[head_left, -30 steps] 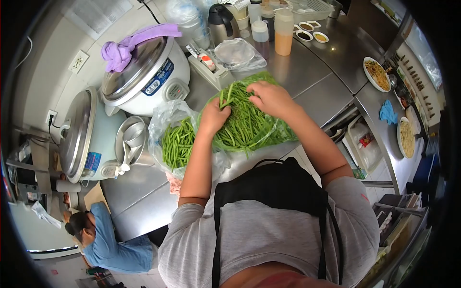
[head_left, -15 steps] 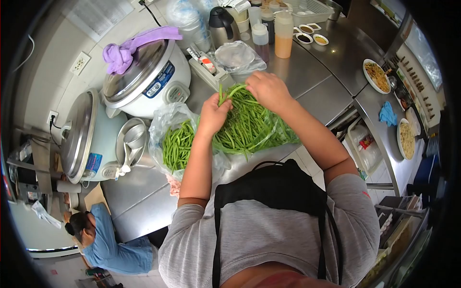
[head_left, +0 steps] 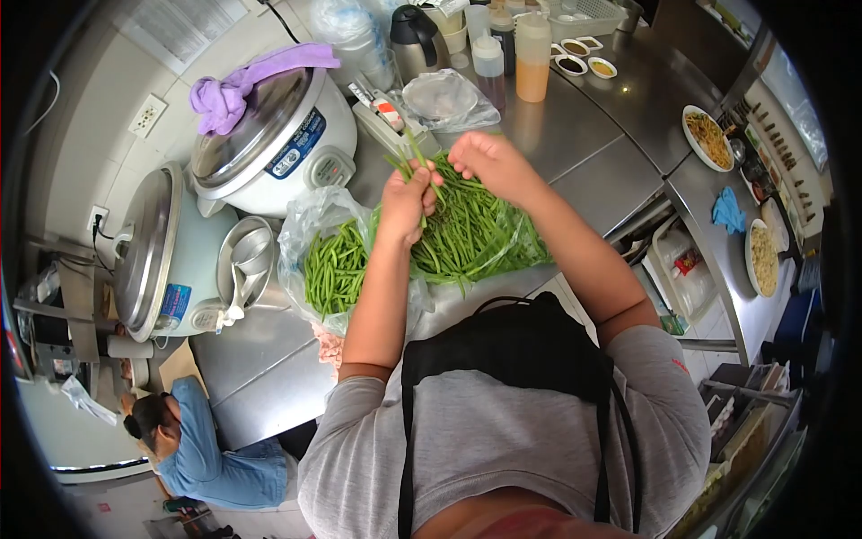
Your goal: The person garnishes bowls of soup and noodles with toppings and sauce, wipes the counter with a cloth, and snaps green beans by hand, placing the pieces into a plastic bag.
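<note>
My left hand (head_left: 409,202) is closed around a few green beans (head_left: 414,154), whose ends stick up above the fingers. Just to its right, my right hand (head_left: 489,162) is curled over the top of the large bean pile; whether anything is in its fingers is too small to tell. The large pile of green beans (head_left: 471,229) lies on an open green-tinted plastic bag (head_left: 530,242). Left of my left forearm, a clear plastic bag (head_left: 296,235) holds a smaller pile of short bean pieces (head_left: 334,269).
Two large cookers (head_left: 337,135) and a metal bowl with ladles (head_left: 242,260) stand left. Squeeze bottles (head_left: 532,63), sauce dishes (head_left: 602,68) and a flask (head_left: 418,40) are at the back. Food plates (head_left: 707,136) stand right. A person in blue (head_left: 215,458) is lower left.
My left hand has turned, with its beans now raised upright above the pile. My right hand has shifted slightly, staying close to the left one.
</note>
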A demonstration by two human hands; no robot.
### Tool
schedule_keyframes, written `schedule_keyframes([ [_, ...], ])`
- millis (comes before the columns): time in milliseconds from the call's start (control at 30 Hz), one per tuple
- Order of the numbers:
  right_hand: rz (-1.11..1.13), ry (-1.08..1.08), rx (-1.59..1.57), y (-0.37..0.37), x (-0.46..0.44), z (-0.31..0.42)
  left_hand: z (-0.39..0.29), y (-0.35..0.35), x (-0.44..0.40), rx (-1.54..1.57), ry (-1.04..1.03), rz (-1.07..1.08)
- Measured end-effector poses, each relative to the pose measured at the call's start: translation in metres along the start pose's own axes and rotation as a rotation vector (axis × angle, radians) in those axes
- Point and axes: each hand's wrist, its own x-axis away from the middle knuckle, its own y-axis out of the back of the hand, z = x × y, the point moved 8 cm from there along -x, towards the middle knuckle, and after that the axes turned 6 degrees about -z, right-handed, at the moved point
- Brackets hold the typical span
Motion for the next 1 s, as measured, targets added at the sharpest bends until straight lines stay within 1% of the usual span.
schedule_keyframes([
  [100,0.023,0.013,0.179,-0.008,0.009,-0.033,-0.011,0.001,0.0,0.095,-0.054,-0.031],
  [200,0.084,-0.016,0.209,-0.02,0.013,-0.036,-0.013,-0.001,-0.001,0.134,-0.106,-0.039],
  [233,0.077,0.012,0.314,-0.02,0.014,-0.029,-0.013,-0.002,0.0,0.157,-0.12,-0.034],
  [333,-0.05,0.032,0.268,-0.018,0.013,-0.023,-0.02,-0.005,0.006,0.239,-0.148,-0.007],
  [400,-0.077,0.06,0.071,-0.023,0.015,-0.017,-0.024,-0.004,0.011,0.324,-0.142,0.024],
  [500,-0.133,0.067,-0.199,-0.023,0.013,-0.013,-0.034,0.005,0.024,0.332,-0.169,0.056],
  [533,-0.159,0.062,-0.28,-0.018,0.012,-0.013,-0.036,0.02,0.027,0.257,-0.179,-0.025],
  [633,-0.094,0.004,-0.2,0.002,0.006,-0.014,-0.049,0.083,0.039,0.015,-0.202,-0.26],
  [700,-0.09,-0.033,0.059,0.011,0.007,-0.026,-0.05,0.129,0.054,-0.237,-0.173,-0.416],
  [800,-0.054,-0.109,0.359,0.008,0.013,-0.021,-0.031,0.191,0.07,-0.61,-0.022,-0.478],
  [833,-0.035,-0.137,0.445,0.005,0.015,-0.018,-0.028,0.207,0.075,-0.861,-0.018,-0.526],
  [900,-0.057,0.045,0.598,0.002,0.013,-0.027,-0.025,0.224,0.082,-1.364,-0.009,-0.608],
  [933,-0.066,0.138,0.674,-0.001,0.013,-0.028,-0.033,0.214,0.084,-1.481,-0.105,-0.655],
  [1000,0.02,0.171,0.86,-0.019,0.018,-0.02,-0.054,0.172,0.089,-1.705,-0.314,-0.749],
])
